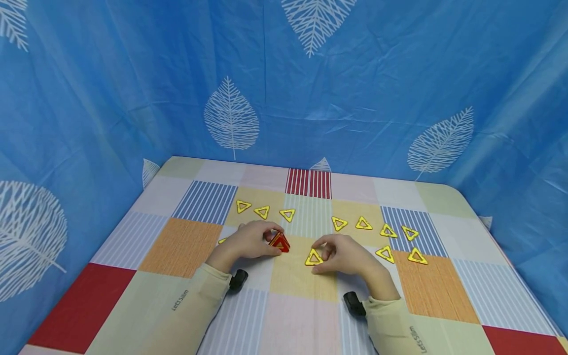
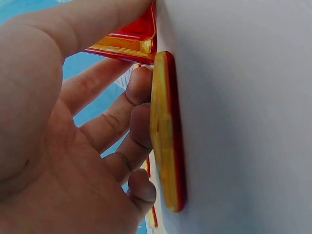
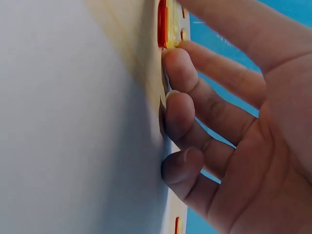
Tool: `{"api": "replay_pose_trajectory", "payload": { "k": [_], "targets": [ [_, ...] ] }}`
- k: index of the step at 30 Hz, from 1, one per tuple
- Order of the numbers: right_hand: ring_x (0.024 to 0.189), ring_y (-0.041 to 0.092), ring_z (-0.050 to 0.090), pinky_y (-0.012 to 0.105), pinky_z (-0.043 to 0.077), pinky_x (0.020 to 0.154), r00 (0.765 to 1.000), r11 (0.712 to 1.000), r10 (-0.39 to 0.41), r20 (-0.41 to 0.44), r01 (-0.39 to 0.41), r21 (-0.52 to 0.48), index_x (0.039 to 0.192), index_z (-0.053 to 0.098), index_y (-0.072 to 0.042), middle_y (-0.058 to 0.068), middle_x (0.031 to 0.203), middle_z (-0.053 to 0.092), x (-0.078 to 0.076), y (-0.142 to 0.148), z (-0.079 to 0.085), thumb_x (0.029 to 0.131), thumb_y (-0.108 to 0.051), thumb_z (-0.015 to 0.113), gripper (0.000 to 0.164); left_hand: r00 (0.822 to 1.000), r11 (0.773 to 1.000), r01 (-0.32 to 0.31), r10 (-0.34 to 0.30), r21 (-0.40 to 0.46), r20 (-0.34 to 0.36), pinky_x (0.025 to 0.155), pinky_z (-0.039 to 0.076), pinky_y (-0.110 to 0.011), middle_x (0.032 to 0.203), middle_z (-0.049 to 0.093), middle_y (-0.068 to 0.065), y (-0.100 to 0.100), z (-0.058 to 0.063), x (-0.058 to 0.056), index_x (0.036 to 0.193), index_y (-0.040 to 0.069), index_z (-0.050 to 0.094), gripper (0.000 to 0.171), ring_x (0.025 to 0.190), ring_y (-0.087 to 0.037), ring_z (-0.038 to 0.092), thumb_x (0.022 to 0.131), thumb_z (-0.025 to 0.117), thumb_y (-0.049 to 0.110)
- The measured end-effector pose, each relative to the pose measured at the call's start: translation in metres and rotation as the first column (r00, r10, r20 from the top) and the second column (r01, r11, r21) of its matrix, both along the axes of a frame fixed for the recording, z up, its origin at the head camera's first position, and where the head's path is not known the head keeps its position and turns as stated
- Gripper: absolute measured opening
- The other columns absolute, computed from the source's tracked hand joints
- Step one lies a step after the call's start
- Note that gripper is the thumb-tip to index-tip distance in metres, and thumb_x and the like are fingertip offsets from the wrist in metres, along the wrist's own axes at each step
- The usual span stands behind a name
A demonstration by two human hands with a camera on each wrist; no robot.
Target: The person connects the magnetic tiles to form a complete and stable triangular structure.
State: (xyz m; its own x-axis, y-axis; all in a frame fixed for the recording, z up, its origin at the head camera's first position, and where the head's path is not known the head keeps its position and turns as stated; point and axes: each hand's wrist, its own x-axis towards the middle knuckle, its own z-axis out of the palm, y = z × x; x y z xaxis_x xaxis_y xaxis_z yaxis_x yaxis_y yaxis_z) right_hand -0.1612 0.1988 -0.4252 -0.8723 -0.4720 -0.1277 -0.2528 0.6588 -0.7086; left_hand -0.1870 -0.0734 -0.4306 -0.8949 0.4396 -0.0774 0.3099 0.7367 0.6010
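Observation:
Thumb and index finger of my left hand (image 1: 252, 240) pinch a red and yellow triangular magnetic tile piece (image 1: 279, 242), which stands tilted up from the table; whether it is one tile or several joined I cannot tell. Beside that hand's other fingers lies a flat tile (image 2: 163, 131), yellow on top and red beneath. To the right, my right hand (image 1: 345, 254) pinches a yellow triangular tile (image 1: 313, 263) at its edges, low at the tabletop. The right wrist view shows that tile (image 3: 170, 29) between thumb and index finger, with the other fingers loosely bent against the table.
Three yellow triangular tiles (image 1: 262, 217) lie beyond my left hand. Several more, such as one tile (image 1: 364, 227), spread beyond and right of my right hand. A patchwork cloth (image 1: 306, 315) covers the table. Blue leaf-patterned curtains (image 1: 364, 98) close off its back and sides.

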Motion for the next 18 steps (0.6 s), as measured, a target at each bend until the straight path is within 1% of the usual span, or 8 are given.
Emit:
{"api": "replay_pose_trajectory", "payload": {
  "k": [3,5,9,18],
  "targets": [
    [0.067,0.015,0.056,0.028,0.047,0.063,1.000,1.000,0.023,0.011,-0.023,-0.012,0.109,0.072,-0.006,-0.003,0.075,0.061,-0.0008,0.0022,-0.0001,0.076,-0.020,0.090,0.041,1.000,1.000,0.000,0.000,-0.006,-0.003,0.079,0.032,-0.045,0.087,0.058,0.009,0.0004,-0.0008,-0.0005,0.124,0.021,0.070,0.049,0.084,-0.013,0.052,0.079,0.088,0.029],
    [0.068,0.015,0.056,0.028,0.048,0.064,1.000,1.000,0.025,0.012,-0.025,-0.013,0.108,0.072,-0.006,-0.003,0.075,0.061,-0.0010,0.0027,-0.0001,0.077,-0.020,0.090,0.038,1.000,1.000,-0.001,0.001,-0.010,-0.005,0.079,0.032,-0.044,0.087,0.058,0.009,0.0004,-0.0009,-0.0008,0.124,0.021,0.070,0.049,0.084,-0.013,0.052,0.079,0.088,0.030],
    [0.066,0.014,0.056,0.029,0.048,0.063,1.000,1.000,0.020,0.004,-0.020,-0.008,0.105,0.071,-0.007,-0.003,0.074,0.061,-0.0009,0.0020,-0.0007,0.077,-0.023,0.090,0.037,1.000,1.000,-0.001,0.001,-0.013,-0.007,0.078,0.032,-0.044,0.086,0.058,0.008,0.0004,-0.0018,-0.0011,0.124,0.021,0.070,0.049,0.084,-0.013,0.052,0.079,0.088,0.030],
    [0.066,0.014,0.054,0.029,0.047,0.062,1.000,1.000,0.013,-0.011,-0.013,0.000,0.103,0.071,-0.007,-0.003,0.073,0.060,0.0000,0.0008,-0.0014,0.075,-0.021,0.091,0.037,1.000,1.000,0.003,-0.003,-0.003,0.003,0.080,0.035,-0.043,0.087,0.057,0.007,0.0004,-0.0032,-0.0014,0.124,0.020,0.070,0.049,0.084,-0.015,0.051,0.079,0.088,0.029]
  ]
}}
